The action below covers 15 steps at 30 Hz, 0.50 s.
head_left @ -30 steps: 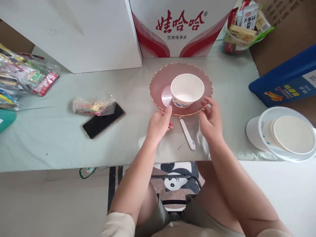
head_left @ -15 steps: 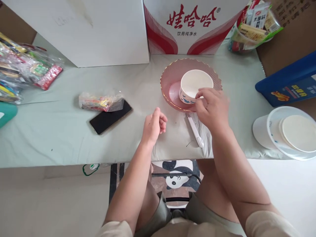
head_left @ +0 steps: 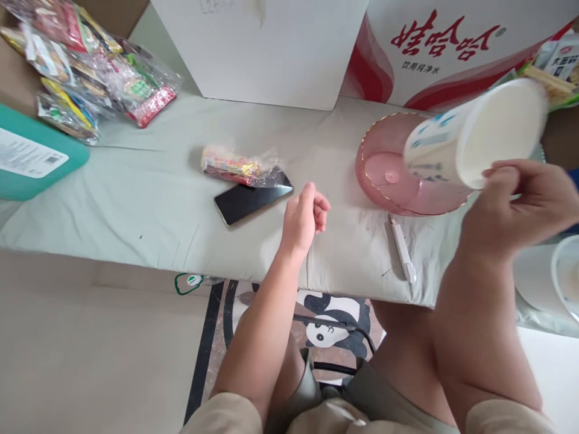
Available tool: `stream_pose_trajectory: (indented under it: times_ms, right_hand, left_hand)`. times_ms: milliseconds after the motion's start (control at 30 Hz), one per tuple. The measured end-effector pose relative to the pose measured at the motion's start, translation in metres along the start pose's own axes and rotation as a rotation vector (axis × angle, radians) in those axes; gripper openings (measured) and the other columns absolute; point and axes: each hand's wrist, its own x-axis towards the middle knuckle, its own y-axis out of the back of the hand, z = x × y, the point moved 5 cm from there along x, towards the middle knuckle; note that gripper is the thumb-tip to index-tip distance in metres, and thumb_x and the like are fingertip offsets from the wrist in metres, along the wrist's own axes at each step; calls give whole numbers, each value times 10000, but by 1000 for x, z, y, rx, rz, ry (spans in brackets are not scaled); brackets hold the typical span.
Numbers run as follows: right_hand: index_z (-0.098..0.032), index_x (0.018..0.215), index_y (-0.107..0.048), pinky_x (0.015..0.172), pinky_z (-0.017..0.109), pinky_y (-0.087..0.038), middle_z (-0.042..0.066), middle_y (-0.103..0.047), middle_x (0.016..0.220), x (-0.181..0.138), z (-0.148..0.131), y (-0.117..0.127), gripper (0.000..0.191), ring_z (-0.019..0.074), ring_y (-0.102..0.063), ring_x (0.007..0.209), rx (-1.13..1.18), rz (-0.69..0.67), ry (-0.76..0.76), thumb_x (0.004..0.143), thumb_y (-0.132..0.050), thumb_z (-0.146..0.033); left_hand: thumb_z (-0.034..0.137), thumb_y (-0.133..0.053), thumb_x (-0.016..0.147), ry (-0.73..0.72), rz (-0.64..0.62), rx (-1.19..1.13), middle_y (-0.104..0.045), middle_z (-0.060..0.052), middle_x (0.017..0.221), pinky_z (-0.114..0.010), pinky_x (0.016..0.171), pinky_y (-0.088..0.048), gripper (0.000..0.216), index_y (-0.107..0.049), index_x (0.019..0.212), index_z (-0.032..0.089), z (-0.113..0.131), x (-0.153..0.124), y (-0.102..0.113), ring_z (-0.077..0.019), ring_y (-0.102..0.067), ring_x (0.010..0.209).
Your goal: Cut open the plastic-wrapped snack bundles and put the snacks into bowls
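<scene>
My right hand (head_left: 520, 205) pinches the rim of a white paper bowl (head_left: 434, 141) with blue print. The bowl is tilted in the air, its pale mouth towards the right, slightly blurred. Below and behind it a pink ribbed bowl (head_left: 384, 175) with a gold scalloped rim rests on the cloth, partly covered by the paper bowl. My left hand (head_left: 307, 214) hovers over the cloth with loosely curled fingers and nothing in them. Nearest to it is a black phone (head_left: 246, 205), with a clear bag of small colourful wrapped items (head_left: 235, 166) partly over it.
A white utility knife (head_left: 402, 250) lies in front of the pink bowl. White boxes (head_left: 280, 54) line the back. Packaged snacks (head_left: 113, 78) and a teal container (head_left: 40, 154) are at left. A white tub (head_left: 536, 271) stands at the right edge.
My right hand has lifted the paper bowl out of the pink bowl, up and to the right, and tilted it. The camera view has turned left. My left hand stays loosely curled.
</scene>
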Motion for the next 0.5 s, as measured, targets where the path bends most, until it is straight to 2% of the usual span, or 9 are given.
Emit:
stream_pose_trajectory:
  times_ms: [33, 100, 133, 200, 233, 300, 367, 500]
  right_hand:
    - [-237, 736, -812, 655, 452, -447, 93, -692, 663, -2, -14, 3, 279, 300, -690, 661, 47, 23, 38, 762, -539, -184]
    - [-289, 831, -833, 657, 443, -451, 62, -674, 674, -11, -45, 1, 303, 295, -686, 688, 99, -51, 104, 809, -550, -184]
    - [-303, 813, -816, 642, 432, -450, 44, -643, 632, -18, -63, 3, 268, 281, -665, 656, 130, -16, 150, 796, -573, -192]
    - [-298, 786, -768, 609, 393, -470, 4, -591, 572, -33, -94, -7, 203, 221, -607, 568, 204, -107, 228, 815, -592, -200]
    - [-287, 775, -748, 618, 386, -499, -6, -587, 567, -42, -104, -16, 184, 201, -589, 552, 206, -190, 216, 832, -594, -203]
    - [-267, 798, -737, 684, 393, -565, -6, -615, 597, -58, -113, -36, 186, 188, -599, 573, 170, -376, 125, 879, -577, -218]
    - [-249, 872, -752, 779, 430, -606, 22, -692, 694, -74, -110, -52, 201, 209, -662, 661, 116, -514, 4, 917, -556, -255]
    - [-219, 1152, -745, 946, 552, -606, 125, -792, 1078, -100, -102, -70, 310, 308, -753, 957, 77, -694, -80, 944, -565, -361]
  left_hand:
    - [607, -516, 1014, -8, 17, -14, -495, 12, 447, -203, 409, -298, 601, -597, 591, 188, 3, 1, 5, -77, -444, 379]
    - [559, -499, 1028, -25, 68, -44, -474, 20, 447, -204, 407, -286, 581, -585, 588, 190, 8, 2, 14, -73, -423, 376]
    - [531, -492, 1033, -35, 102, -66, -454, 27, 445, -204, 407, -278, 568, -573, 586, 192, 10, 2, 18, -70, -404, 374]
    - [473, -482, 1039, -67, 177, -129, -413, 40, 449, -203, 410, -262, 537, -545, 583, 195, 14, 2, 28, -65, -367, 377]
    - [442, -476, 1040, -87, 212, -163, -397, 45, 454, -202, 413, -258, 521, -534, 584, 196, 16, 2, 32, -64, -355, 381]
    - [392, -464, 1039, -116, 270, -215, -376, 50, 467, -198, 420, -257, 492, -517, 590, 198, 18, 1, 41, -63, -345, 393]
    - [378, -455, 1037, -116, 302, -239, -367, 52, 480, -195, 427, -263, 474, -507, 601, 199, 20, 0, 48, -63, -347, 401]
    - [414, -434, 1047, -94, 299, -260, -357, 55, 491, -202, 435, -261, 481, -488, 618, 202, 23, -1, 58, -65, -336, 405]
